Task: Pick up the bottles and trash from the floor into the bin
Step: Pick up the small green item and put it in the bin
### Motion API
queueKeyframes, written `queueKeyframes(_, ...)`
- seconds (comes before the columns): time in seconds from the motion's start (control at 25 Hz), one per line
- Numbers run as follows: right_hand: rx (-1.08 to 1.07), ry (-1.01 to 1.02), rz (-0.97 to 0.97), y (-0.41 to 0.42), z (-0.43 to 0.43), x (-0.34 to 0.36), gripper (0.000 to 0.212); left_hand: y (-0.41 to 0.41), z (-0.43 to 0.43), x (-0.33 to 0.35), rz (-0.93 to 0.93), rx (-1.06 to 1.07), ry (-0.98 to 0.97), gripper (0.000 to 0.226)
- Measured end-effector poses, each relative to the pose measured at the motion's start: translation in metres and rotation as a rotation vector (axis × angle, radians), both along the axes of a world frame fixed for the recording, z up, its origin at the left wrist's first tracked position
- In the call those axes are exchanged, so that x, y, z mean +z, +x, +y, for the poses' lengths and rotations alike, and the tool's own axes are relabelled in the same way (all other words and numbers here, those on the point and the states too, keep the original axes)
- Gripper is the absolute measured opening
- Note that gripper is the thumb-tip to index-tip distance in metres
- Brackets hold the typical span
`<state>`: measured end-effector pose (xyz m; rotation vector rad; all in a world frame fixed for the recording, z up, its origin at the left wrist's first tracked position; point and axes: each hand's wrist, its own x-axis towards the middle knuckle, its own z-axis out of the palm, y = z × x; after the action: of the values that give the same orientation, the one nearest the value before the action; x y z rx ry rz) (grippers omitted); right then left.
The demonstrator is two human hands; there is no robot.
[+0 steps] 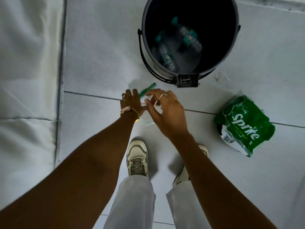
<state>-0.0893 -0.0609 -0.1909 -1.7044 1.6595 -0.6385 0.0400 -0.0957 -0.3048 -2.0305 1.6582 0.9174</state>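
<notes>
Presently, both hands are down at the floor just in front of the bin [234,52], working on one piece of rubbish. The left hand [131,103] is curled over a clear plastic scrap with a green strip [147,91] poking out on the side nearest the bin. The right hand [166,111] is beside it, fingers spread and hooked over the same scrap. Whether either hand has actually closed on it cannot be told; the plastic is mostly hidden under them.

Inside the bin lie at least two clear bottles [166,55] with green labels. One larger item is not yet collected: a crumpled green soft-drink wrapper [244,126], lying on the floor beside the bin, to its right and slightly nearer the person's shoes [137,157].

Risks, in my judgement:
- The clear scrap looks thin and limp. A loose pinch could let part of it slide out on the way up, leaving a piece on the tile.
- The bin's handle [143,60] hangs down on the side facing the hands. A careless lift could catch it and tip or shift the bin.
- The green wrapper sits outside the present reach and could be overlooked.
</notes>
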Motion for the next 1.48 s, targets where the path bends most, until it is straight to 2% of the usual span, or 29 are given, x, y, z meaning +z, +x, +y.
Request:
queueKeyframes(0.12, -0.047, 0.260, 0.035, -0.013, 0.030, -0.046, 0.020, -0.006, -0.004, -0.039, -0.060, -0.047, 0.016, 0.098)
queueKeyframes(0.2, -0.065, 0.366, 0.016, -0.022, 0.038, -0.067, 0.020, -0.010, 0.000, -0.058, -0.123, -0.021, 0.010, 0.099)
queueKeyframes(0.28, -0.084, 0.388, 0.006, -0.027, 0.037, -0.074, 0.020, -0.010, 0.008, -0.063, -0.172, -0.068, -0.014, 0.071)
queueKeyframes(0.36, -0.114, 0.356, -0.007, -0.028, 0.032, -0.065, 0.019, -0.007, 0.015, -0.049, -0.145, -0.236, -0.044, 0.038)
queueKeyframes(0.56, -0.229, 0.051, -0.067, -0.038, 0.002, 0.012, 0.018, -0.011, 0.017, 0.068, 0.466, -0.278, 0.003, 0.013)
queueKeyframes(0.64, -0.266, -0.019, -0.125, -0.052, -0.022, 0.046, 0.020, -0.008, 0.008, 0.124, 0.661, -0.259, -0.104, 0.010)
queueKeyframes(0.72, -0.370, -0.061, -0.206, -0.071, -0.050, 0.070, 0.020, -0.006, -0.013, 0.170, 0.789, -0.099, -0.255, 0.008)
queueKeyframes(0.8, -0.518, -0.131, -0.228, -0.092, -0.077, 0.086, 0.022, -0.011, -0.047, 0.198, 0.779, 0.107, -0.452, 0.013)
queueKeyframes(0.88, -0.635, -0.222, -0.202, -0.109, -0.093, 0.091, 0.026, -0.029, -0.085, 0.205, 0.634, 0.178, -0.598, 0.017)
queueKeyframes(0.96, -0.709, -0.240, -0.182, -0.124, -0.096, 0.085, 0.024, -0.055, -0.121, 0.193, 0.454, 0.140, -0.571, 0.021)
queueKeyframes(1.08, -0.794, -0.088, -0.087, -0.141, -0.074, 0.051, 0.029, -0.093, -0.153, 0.167, 0.223, 0.030, -0.303, 0.041)
queueKeyframes(1.16, -0.822, 0.105, 0.059, -0.153, -0.045, 0.018, 0.040, -0.112, -0.156, 0.157, 0.118, -0.037, -0.180, 0.058)
queueKeyframes(1.2, -0.793, 0.242, 0.182, -0.160, -0.028, 0.000, 0.046, -0.121, -0.152, 0.154, 0.077, -0.083, -0.204, 0.060)
queueKeyframes(1.32, -0.631, 0.663, 0.500, -0.179, 0.021, -0.047, 0.072, -0.141, -0.125, 0.146, 0.028, -0.222, -0.439, 0.055)
queueKeyframes(1.4, -0.560, 0.884, 0.580, -0.189, 0.040, -0.075, 0.091, -0.145, -0.104, 0.140, 0.023, -0.270, -0.530, 0.052)
queueKeyframes(1.48, -0.520, 1.030, 0.663, -0.196, 0.050, -0.098, 0.097, -0.146, -0.090, 0.134, 0.032, -0.271, -0.562, 0.049)
